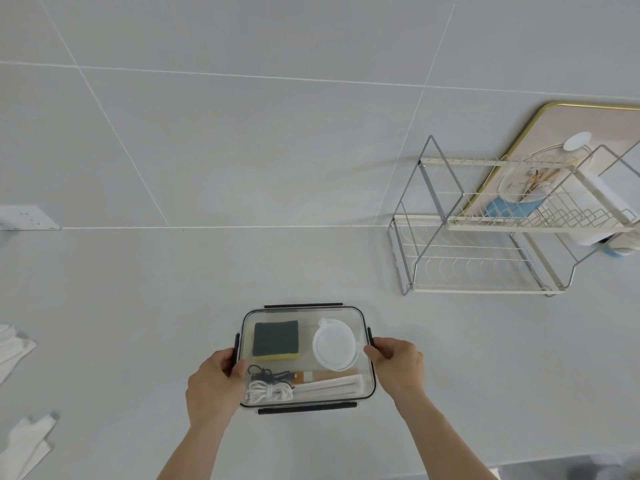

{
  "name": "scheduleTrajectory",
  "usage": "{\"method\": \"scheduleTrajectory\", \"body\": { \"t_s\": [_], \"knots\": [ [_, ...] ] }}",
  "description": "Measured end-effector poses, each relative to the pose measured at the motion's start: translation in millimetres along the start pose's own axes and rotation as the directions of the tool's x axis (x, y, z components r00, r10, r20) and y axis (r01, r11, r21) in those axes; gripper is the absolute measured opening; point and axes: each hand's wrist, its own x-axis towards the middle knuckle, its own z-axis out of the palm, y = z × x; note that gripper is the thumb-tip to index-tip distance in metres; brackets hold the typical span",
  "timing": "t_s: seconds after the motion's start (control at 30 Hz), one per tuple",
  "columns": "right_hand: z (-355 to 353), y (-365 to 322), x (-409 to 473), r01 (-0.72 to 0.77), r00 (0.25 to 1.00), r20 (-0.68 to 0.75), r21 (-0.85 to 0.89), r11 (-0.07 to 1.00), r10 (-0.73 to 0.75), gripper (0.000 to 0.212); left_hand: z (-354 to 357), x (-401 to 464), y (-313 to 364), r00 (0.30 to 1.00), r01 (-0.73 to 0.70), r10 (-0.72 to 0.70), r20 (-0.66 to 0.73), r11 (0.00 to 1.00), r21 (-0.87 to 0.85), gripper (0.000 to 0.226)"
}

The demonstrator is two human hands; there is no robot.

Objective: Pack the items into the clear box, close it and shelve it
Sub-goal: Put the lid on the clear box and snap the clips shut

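The clear box (304,315) with dark clip latches sits on the pale counter, its transparent lid on top. Inside lie a green and yellow sponge (276,339), a white round strainer (334,344), a black cable (268,373), a coiled white cable (269,390) and pale sticks with a wooden handle (330,382). My left hand (214,382) grips the box's left side with the thumb on the lid. My right hand (398,363) grips the right side at the latch.
A two-tier wire dish rack (485,237) stands at the back right, with a gold-rimmed board (588,129) and a paper roll behind it. White cloths (20,441) lie at the left edge. A wall socket (26,217) sits at far left.
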Motion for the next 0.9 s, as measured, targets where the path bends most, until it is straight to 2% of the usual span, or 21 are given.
{"method": "scheduleTrajectory", "body": {
  "t_s": [0.07,0.3,0.43,0.6,0.7,0.77,0.83,0.9],
  "knots": [
    [-0.3,-2.0,0.0,-0.020,1.000,0.004,0.017,1.000,0.020,0.003,0.3,0.1,-0.6,1.000,-0.011,0.011,-0.010,1.000,0.010,0.021],
    [-3.4,-2.0,0.8,-0.106,0.992,0.076,0.124,0.987,0.097,0.007,2.2,4.3,-0.7,0.999,0.037,-0.035,0.041,0.998,-0.045,0.016],
    [2.5,0.6,-0.5,-0.076,0.995,0.071,0.092,0.993,0.069,0.014,-0.6,6.8,-1.1,0.997,0.045,-0.041,0.058,0.997,-0.069,0.016],
    [5.4,1.4,-1.1,-0.066,0.995,0.080,0.090,0.994,0.058,0.013,-2.7,6.3,-0.8,0.996,0.039,-0.032,0.083,0.996,-0.086,0.022],
    [5.3,-2.0,-1.8,-0.007,0.998,0.070,-0.022,1.000,0.008,0.015,-3.0,2.7,-0.5,0.992,-0.111,0.104,0.078,0.990,0.088,0.035],
    [7.2,-5.7,-1.0,0.096,0.995,0.026,-0.146,0.985,-0.093,0.037,-2.2,-5.0,-1.4,0.955,-0.295,0.291,0.049,0.938,0.183,0.052],
    [10.0,-14.0,0.4,0.224,0.974,0.015,-0.253,0.941,-0.227,0.052,-1.0,-15.5,1.1,0.861,-0.508,0.499,0.098,0.840,0.192,0.063],
    [14.9,-25.8,3.5,0.366,0.929,0.082,-0.327,0.871,-0.360,0.058,3.4,-24.0,3.6,0.722,-0.689,0.643,0.256,0.703,0.177,0.073]
  ]
}}
